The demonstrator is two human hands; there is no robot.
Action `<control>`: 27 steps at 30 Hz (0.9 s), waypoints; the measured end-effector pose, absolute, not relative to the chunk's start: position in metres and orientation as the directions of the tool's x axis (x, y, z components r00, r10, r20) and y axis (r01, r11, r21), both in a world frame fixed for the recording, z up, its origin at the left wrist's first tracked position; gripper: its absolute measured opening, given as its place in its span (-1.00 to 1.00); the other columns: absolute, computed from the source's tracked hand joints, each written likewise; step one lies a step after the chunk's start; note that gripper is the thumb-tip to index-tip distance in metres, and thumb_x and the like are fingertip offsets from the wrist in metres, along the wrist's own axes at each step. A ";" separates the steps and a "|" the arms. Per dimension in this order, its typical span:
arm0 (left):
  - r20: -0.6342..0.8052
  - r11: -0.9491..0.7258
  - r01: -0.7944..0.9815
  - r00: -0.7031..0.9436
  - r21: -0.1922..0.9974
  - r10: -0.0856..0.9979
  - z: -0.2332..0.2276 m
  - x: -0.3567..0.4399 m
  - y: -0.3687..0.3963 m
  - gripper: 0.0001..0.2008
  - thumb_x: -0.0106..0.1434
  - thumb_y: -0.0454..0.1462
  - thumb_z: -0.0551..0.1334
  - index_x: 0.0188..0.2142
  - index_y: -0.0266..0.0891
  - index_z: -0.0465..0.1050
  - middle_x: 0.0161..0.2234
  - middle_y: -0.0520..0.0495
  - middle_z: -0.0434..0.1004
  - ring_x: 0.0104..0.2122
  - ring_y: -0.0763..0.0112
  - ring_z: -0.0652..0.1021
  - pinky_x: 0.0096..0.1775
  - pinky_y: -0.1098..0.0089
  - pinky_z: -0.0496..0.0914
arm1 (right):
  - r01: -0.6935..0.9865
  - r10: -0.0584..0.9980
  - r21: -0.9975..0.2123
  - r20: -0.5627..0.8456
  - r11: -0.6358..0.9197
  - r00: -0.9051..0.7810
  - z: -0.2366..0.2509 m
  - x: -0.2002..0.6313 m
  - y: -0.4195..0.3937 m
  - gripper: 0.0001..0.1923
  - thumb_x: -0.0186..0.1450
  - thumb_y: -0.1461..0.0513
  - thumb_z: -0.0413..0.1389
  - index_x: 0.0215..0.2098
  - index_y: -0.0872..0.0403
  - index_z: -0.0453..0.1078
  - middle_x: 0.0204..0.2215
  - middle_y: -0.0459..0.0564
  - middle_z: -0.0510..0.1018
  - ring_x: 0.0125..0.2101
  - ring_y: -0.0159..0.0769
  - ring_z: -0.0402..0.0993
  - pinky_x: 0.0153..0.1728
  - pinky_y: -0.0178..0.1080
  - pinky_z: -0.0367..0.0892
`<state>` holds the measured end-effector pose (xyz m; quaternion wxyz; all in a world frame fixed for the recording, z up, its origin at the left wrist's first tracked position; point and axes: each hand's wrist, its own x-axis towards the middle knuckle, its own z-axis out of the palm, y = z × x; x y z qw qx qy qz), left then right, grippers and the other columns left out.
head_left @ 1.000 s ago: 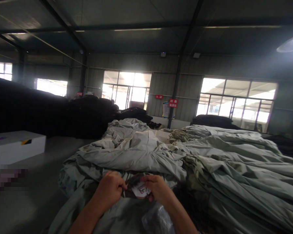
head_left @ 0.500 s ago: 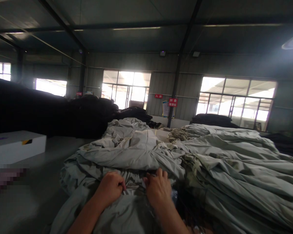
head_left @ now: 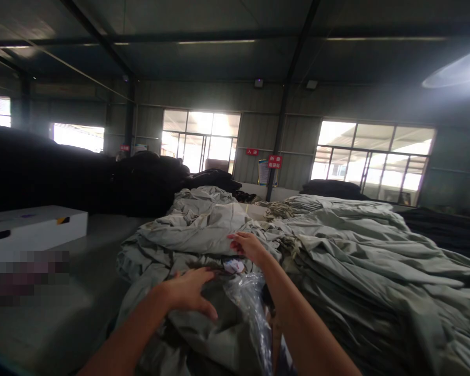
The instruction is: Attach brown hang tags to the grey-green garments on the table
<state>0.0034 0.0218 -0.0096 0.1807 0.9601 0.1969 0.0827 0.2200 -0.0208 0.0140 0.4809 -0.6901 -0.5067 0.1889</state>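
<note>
A big heap of pale grey-green garments (head_left: 337, 250) fills the table in front of me. My left hand (head_left: 190, 290) lies flat with fingers spread on a crumpled garment (head_left: 203, 334) near me. My right hand (head_left: 248, 245) reaches further out and touches the fold of a garment on top of the heap; its fingers look loosely apart. Between my hands lies a small white paper tag with red print (head_left: 234, 266). A clear plastic bag (head_left: 250, 308) lies against my right forearm.
A white box (head_left: 35, 230) stands on the left, on a grey surface (head_left: 62, 303). Dark fabric piles (head_left: 82, 177) rise behind it and at the far right. Large windows (head_left: 372, 162) and a steel post (head_left: 280, 136) line the back wall.
Both hands have let go of the small tag they held together. My right hand has moved forward onto the heap, my left has opened flat on the garment. The view has shifted slightly.
</note>
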 end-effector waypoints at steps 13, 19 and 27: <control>0.076 -0.891 0.398 0.904 0.218 0.422 -0.020 -0.015 -0.011 -0.76 -0.02 -0.41 0.21 -0.33 -0.11 0.48 -0.15 -0.07 0.44 -0.05 0.12 0.40 0.06 -0.18 0.01 | 0.960 0.983 -0.277 0.182 0.038 0.013 -0.009 0.201 -0.103 -0.78 0.19 0.25 0.03 -0.51 0.06 0.50 -0.59 -0.11 0.52 -0.52 -0.39 0.39 -0.42 -0.37 0.22; 0.228 -0.915 0.351 0.891 0.200 0.392 0.002 -0.019 0.003 -0.87 -0.01 -0.36 0.17 -0.49 -0.17 0.50 -0.19 -0.04 0.46 -0.12 0.23 0.42 -0.07 0.28 0.25 | 0.991 0.981 -0.077 0.151 -0.111 0.122 -0.033 0.203 -0.155 -0.95 -0.11 0.33 0.22 -0.61 0.11 0.46 -0.59 0.03 0.53 -0.39 -0.11 0.44 -0.26 -0.14 0.22; 0.531 -0.837 0.439 0.648 0.326 0.547 0.062 -0.014 0.023 -0.82 0.09 -0.24 0.09 -0.55 -0.18 0.42 -0.53 0.04 0.45 -0.42 0.38 0.46 -0.39 0.47 0.21 | 1.000 0.979 0.013 0.203 -0.023 0.020 -0.017 0.166 -0.157 -0.34 -0.17 -0.19 0.21 -0.22 0.03 0.45 -0.22 0.08 0.49 -0.11 0.01 0.26 -0.07 0.00 0.10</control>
